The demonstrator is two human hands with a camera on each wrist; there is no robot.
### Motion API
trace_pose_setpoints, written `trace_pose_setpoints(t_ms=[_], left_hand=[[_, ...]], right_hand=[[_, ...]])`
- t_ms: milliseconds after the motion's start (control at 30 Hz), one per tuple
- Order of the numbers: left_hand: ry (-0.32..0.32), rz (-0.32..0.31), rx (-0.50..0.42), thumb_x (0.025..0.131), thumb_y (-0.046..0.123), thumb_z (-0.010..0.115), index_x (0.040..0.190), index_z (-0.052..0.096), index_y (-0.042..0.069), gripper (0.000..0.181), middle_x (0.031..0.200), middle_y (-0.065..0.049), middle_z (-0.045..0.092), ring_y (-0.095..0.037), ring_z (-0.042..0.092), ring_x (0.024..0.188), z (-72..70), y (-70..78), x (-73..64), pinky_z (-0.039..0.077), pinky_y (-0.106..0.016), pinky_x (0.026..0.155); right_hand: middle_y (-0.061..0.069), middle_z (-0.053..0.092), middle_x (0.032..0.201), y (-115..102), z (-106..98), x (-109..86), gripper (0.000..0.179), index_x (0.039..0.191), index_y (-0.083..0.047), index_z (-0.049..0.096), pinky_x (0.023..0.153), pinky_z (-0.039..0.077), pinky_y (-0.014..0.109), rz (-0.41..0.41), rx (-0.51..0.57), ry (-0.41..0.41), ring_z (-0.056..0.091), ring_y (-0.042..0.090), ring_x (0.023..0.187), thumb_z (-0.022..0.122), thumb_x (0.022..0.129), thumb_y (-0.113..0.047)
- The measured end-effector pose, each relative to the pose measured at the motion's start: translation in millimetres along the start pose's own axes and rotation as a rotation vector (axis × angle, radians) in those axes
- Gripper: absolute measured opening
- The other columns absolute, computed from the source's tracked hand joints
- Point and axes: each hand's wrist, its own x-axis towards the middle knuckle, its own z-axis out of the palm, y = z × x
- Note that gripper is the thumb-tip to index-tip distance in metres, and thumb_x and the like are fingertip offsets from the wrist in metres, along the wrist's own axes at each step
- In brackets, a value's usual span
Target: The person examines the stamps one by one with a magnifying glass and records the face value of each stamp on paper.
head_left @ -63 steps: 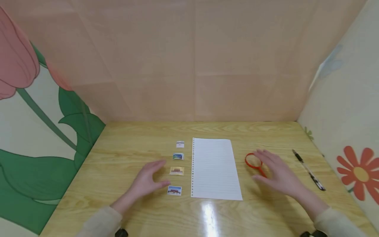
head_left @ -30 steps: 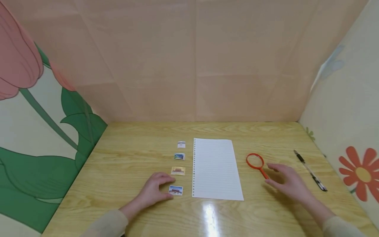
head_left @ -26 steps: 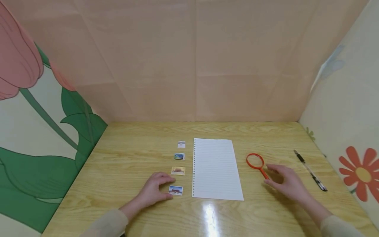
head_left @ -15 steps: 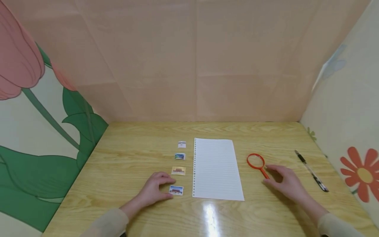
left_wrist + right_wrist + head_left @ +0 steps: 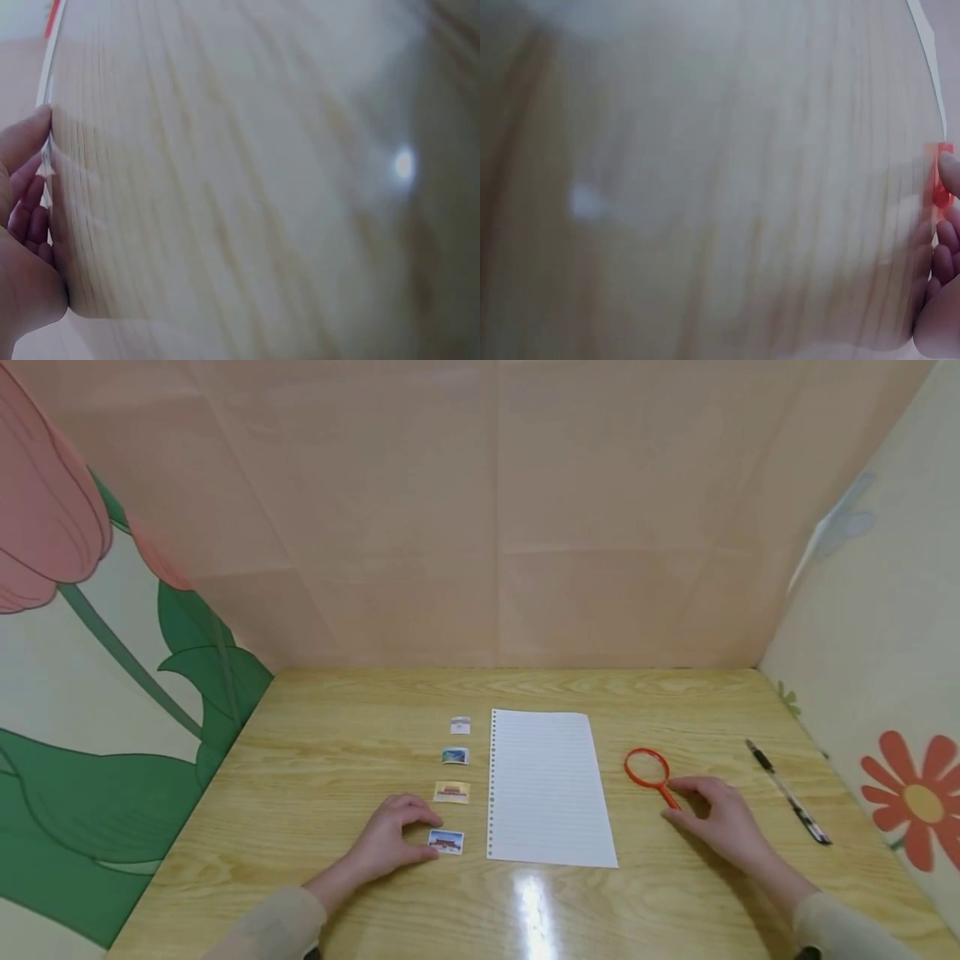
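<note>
My left hand (image 5: 390, 839) rests low on the table, thumb and fingers apart at the near stamp (image 5: 446, 842), which shows a red-walled building under blue sky. The thumb tip touches that stamp's lower left corner. In the left wrist view, this hand's thumb (image 5: 30, 135) and curved fingers show at the left edge. On the other side, my right hand (image 5: 722, 818) pinches the handle of a red magnifying glass (image 5: 645, 784) between thumb and index finger; its round lens points away to the left. The right wrist view shows the red handle (image 5: 941, 196) by the thumb.
Above the near stamp, a yellow stamp (image 5: 452, 792), a blue-green stamp (image 5: 455, 756) and a pale stamp (image 5: 461, 726) form a column. A lined sheet of paper (image 5: 551, 789) lies mid-table. A black-and-clear pen (image 5: 787, 792) lies far right. Walls border the table.
Both hands have come down onto the table. My left hand has moved to the near stamp. My right hand drew back off the lens, then slid left onto the magnifying glass handle.
</note>
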Motion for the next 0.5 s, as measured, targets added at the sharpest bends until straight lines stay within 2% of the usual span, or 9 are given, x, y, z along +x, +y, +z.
trace_pose_setpoints(t_ms=[133, 300, 500], left_hand=[[0.004, -0.017, -0.018, 0.069, 0.027, 0.09, 0.099, 0.075, 0.022, 0.034, 0.106, 0.011, 0.062, -0.017, 0.053, 0.106, 0.2, 0.7, -0.4, 0.044, -0.045, 0.099], [0.023, -0.021, -0.032, 0.07, 0.028, 0.091, 0.094, 0.075, 0.023, 0.03, 0.102, 0.014, 0.062, -0.015, 0.054, 0.103, 1.3, 1.1, -0.6, 0.045, -0.044, 0.096], [0.04, -0.034, -0.052, 0.069, 0.025, 0.091, 0.091, 0.074, 0.022, 0.027, 0.099, 0.015, 0.062, -0.014, 0.054, 0.1, 1.4, 1.7, -0.2, 0.046, -0.042, 0.094]], right_hand=[[0.007, 0.072, 0.094, 0.1, 0.6, 1.2, 0.039, 0.103, -0.003, 0.073, 0.075, 0.04, 0.018, 0.013, -0.01, 0.003, 0.057, 0.015, 0.087, 0.09, 0.067, -0.006], [0.005, 0.071, 0.089, -1.8, 0.4, 2.7, 0.033, 0.101, -0.004, 0.074, 0.069, 0.041, 0.012, 0.044, -0.011, 0.005, 0.057, 0.011, 0.081, 0.087, 0.07, -0.004], [0.004, 0.071, 0.085, -3.8, 0.4, 4.0, 0.029, 0.098, -0.004, 0.075, 0.067, 0.042, 0.011, 0.058, -0.002, 0.017, 0.057, 0.008, 0.078, 0.086, 0.072, -0.001]])
